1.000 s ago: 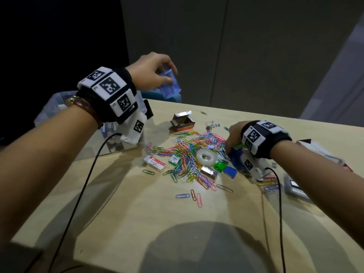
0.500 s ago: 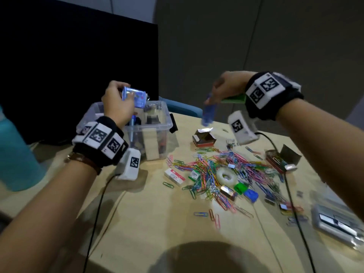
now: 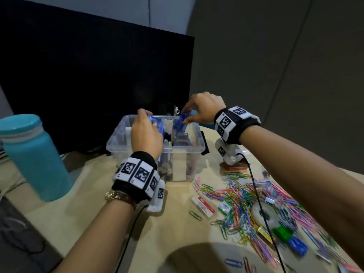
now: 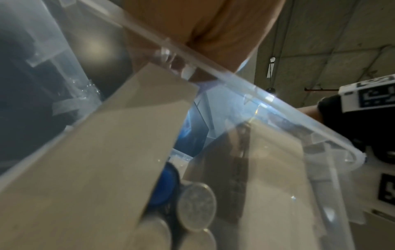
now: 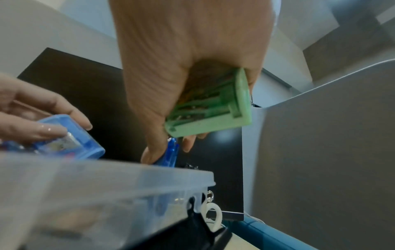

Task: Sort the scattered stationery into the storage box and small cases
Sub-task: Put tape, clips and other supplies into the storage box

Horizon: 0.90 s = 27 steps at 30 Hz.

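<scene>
**Both hands delivering small cases over the open storage box**

The left hand (image 3: 146, 134) grips a small pale-blue translucent plastic case (image 5: 70, 138) above the near-left part of the clear plastic storage box (image 3: 118, 143), fingers (image 5: 53, 133) curled round it, presumably to lower it upright into a free slot. The right hand (image 3: 204, 110) pinches a darker blue translucent case (image 3: 180, 123) between thumb and fingertips, its lower end already inside the box rim, and a green plastic case (image 5: 211, 113) is tucked against the palm under the curled outer fingers, probably held for a later drop. The box stands at the desk's far edge; it holds upright beige card dividers (image 4: 102, 152), coins (image 4: 196, 206) and a blue round object (image 4: 164, 186). Scattered coloured paper clips (image 3: 246, 196) cover the desk's right side, unsorted. A teal bottle (image 3: 33, 156) stands near the left edge.
</scene>
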Motion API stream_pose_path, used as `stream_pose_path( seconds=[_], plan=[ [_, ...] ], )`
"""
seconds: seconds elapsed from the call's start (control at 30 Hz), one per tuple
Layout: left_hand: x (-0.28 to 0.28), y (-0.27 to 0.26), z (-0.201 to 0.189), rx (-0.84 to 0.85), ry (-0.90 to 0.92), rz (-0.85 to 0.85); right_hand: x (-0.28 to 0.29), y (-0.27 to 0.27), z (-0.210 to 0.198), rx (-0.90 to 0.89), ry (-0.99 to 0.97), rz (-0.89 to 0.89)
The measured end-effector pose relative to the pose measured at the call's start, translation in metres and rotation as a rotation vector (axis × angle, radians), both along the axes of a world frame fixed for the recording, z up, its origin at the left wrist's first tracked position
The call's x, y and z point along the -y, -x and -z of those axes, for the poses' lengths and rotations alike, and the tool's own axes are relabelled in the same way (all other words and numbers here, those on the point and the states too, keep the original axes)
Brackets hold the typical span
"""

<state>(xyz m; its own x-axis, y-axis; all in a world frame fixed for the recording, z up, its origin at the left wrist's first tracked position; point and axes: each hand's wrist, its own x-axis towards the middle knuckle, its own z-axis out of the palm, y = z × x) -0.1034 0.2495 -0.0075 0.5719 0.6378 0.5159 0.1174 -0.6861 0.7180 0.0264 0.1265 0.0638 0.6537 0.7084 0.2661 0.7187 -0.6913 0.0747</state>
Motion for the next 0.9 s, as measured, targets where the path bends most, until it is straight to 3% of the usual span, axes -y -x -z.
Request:
stream_pose_path(
  seconds=[0.1, 0.27, 0.43, 0.53, 0.9],
  plan=[
    [-0.001, 0.001, 0.002, -0.05, -0.064, 0.005, -0.009, -0.008, 0.008, 0.013, 0.062, -0.066],
    [0.0, 0.001, 0.002, -0.081, -0.095, 0.0, -0.018, -0.016, 0.013, 0.03, 0.083, 0.051],
    [0.0, 0.001, 0.003, -0.094, -0.118, -0.007, -0.029, -0.012, 0.019, 0.039, 0.218, 0.008],
    [-0.001, 0.001, 0.003, -0.095, -0.136, 0.001, -0.028, -0.016, 0.01, 0.081, 0.2, 0.025],
    [0.002, 0.002, 0.002, -0.073, -0.113, 0.007, -0.033, -0.028, 0.011, -0.115, 0.135, -0.012]
  ],
)
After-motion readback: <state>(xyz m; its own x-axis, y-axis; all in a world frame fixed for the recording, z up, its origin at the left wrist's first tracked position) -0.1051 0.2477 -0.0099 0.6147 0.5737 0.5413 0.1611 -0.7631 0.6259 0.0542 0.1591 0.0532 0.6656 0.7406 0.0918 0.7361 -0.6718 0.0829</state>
